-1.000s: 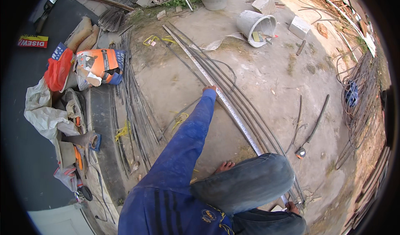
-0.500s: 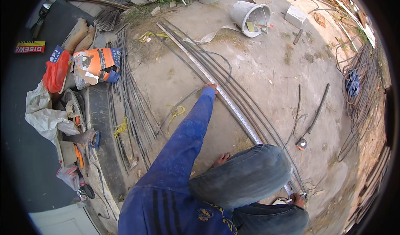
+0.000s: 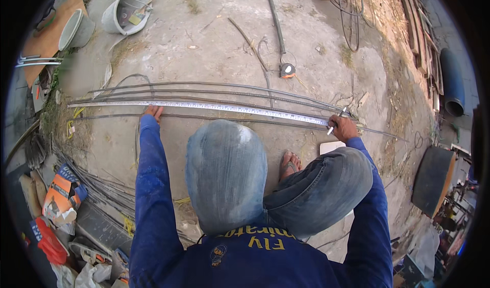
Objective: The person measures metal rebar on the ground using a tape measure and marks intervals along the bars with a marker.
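Note:
A long white measuring tape (image 3: 229,107) runs pulled out straight along thin metal rods (image 3: 204,92) on the ground, from far left to right. My left hand (image 3: 152,112) is closed on the tape toward its left part, fingers at its near edge. At the right end of the tape my right hand (image 3: 344,127) is closed round a slim white pen-like marker (image 3: 330,130), resting beside the rods. Its grip partly hides the tape's end. Another rod (image 3: 204,117) lies just nearer to me than the tape.
Beyond the rods lie a black-and-orange tape measure case (image 3: 287,70) and a dark bar (image 3: 276,22). A grey bucket (image 3: 125,13) lies tipped at far left. Bundled rods (image 3: 102,181) and a torn orange bag (image 3: 62,196) are at left. My knees rise close in front.
My view has swung to the right, so the tape now runs across rather than diagonally. My right hand, partly hidden before, now shows with the white marker. My left hand stays on the tape.

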Motion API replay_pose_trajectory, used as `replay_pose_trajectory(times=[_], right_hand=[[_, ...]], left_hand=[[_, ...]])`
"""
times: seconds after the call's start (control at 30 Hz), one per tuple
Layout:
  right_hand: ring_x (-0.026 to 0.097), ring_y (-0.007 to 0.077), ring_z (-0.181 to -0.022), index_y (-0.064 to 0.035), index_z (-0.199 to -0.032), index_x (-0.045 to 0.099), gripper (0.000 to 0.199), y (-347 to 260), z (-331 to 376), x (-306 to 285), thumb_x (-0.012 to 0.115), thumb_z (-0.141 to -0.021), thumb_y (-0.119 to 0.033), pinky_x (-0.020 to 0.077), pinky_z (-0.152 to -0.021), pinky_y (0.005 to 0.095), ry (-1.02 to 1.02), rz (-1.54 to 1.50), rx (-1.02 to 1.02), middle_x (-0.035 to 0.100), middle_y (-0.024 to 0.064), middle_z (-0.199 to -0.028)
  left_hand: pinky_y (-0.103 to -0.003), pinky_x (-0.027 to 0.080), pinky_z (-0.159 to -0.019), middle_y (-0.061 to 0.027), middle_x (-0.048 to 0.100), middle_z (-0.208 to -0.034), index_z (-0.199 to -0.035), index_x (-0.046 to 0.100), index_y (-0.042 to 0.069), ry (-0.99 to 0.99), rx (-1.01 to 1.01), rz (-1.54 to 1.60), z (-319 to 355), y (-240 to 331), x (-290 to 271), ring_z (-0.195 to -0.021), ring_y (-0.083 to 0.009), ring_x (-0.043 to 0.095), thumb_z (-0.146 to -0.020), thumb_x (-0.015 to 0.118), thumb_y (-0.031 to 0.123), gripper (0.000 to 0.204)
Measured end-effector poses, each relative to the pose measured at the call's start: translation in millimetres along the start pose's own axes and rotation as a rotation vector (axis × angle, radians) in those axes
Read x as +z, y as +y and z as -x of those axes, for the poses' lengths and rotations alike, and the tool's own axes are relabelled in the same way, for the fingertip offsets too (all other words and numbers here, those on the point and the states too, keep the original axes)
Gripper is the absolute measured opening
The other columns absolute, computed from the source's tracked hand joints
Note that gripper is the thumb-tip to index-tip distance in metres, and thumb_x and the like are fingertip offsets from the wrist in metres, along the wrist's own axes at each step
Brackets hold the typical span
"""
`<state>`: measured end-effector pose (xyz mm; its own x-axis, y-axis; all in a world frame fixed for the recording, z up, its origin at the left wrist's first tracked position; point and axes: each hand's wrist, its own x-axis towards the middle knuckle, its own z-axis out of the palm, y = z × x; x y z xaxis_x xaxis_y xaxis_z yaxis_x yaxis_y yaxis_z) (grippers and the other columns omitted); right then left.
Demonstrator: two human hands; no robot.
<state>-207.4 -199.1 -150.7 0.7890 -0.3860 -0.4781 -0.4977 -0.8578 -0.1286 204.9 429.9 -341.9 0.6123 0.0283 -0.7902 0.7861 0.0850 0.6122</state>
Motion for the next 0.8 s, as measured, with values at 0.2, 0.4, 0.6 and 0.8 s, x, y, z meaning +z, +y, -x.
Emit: replay_pose_trajectory(times=[0.2, 0.4, 0.6, 0.8], right_hand=[[0.069, 0.0397, -0.085, -0.0172, -0.099, 0.068, 0.017, 28, -35, 40, 0.063, -0.089, -0.030, 0.0533, -0.074, 0.0509, 0.096, -0.010, 0.047, 0.071, 0.0185, -0.087], [0.069, 0.0392, -0.087, -0.0178, -0.101, 0.068, 0.018, 37, -56, 73, 0.062, -0.089, -0.029, 0.0535, -0.076, 0.0503, 0.124, -0.066, 0.029, 0.072, 0.0174, -0.089], [0.069, 0.0389, -0.087, -0.0198, -0.105, 0.067, 0.020, 52, -65, 91, 0.062, -0.090, -0.032, 0.0533, -0.077, 0.0505, 0.094, -0.077, 0.032, 0.072, 0.0169, -0.089], [0.068, 0.0414, -0.085, -0.0166, -0.103, 0.065, 0.023, 85, -53, 98, 0.062, -0.091, -0.035, 0.0525, -0.074, 0.0521, 0.128, -0.094, 0.052, 0.071, 0.0182, -0.087]], left_hand=[[-0.026, 0.050, -0.067, -0.0085, 0.050, -0.147, -0.152, 0.030, 0.014, 0.018, 0.009, -0.155, 39, -14, 8, -0.127, -0.0254, 0.055, -0.105, 0.041, 0.030, 0.051], [-0.032, 0.049, -0.076, -0.0087, 0.052, -0.143, -0.148, 0.035, 0.014, 0.019, 0.055, -0.597, 128, -80, 41, -0.125, -0.0264, 0.056, -0.105, 0.040, 0.032, 0.047], [-0.038, 0.048, -0.085, -0.0089, 0.055, -0.139, -0.144, 0.040, 0.015, -0.042, 0.304, -1.764, 228, -153, 117, -0.123, -0.0274, 0.056, -0.104, 0.040, 0.033, 0.044], [-0.044, 0.046, -0.093, -0.0109, 0.058, -0.131, -0.135, 0.047, 0.016, -0.015, 0.672, -2.080, 267, -254, 149, -0.116, -0.0302, 0.057, -0.103, 0.039, 0.036, 0.039]])
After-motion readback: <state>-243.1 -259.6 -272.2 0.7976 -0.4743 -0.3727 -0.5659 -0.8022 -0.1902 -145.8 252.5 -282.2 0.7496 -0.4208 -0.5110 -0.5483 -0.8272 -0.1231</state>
